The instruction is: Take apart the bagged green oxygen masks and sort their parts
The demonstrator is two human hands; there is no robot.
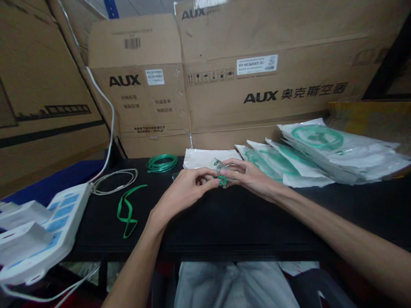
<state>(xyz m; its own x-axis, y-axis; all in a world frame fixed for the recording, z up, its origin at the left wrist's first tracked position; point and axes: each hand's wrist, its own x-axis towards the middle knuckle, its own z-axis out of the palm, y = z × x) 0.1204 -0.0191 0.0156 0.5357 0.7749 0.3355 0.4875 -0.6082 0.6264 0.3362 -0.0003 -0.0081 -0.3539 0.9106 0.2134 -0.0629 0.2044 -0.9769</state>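
Both hands meet above the black table, around a small clear plastic piece with a green part at its lower end. My right hand pinches the clear piece from the right. My left hand is closed at its left side, thumb and forefinger tips against the green part. Behind the hands lies a white packet. To the left are a coil of green tubing and a loose green strap. Exact details of the piece are too small to make out.
Bagged green tubing sets are stacked at the right, with several more packets beside them. A white power strip and a pale cable loop lie left. Cardboard boxes stand behind the black table.
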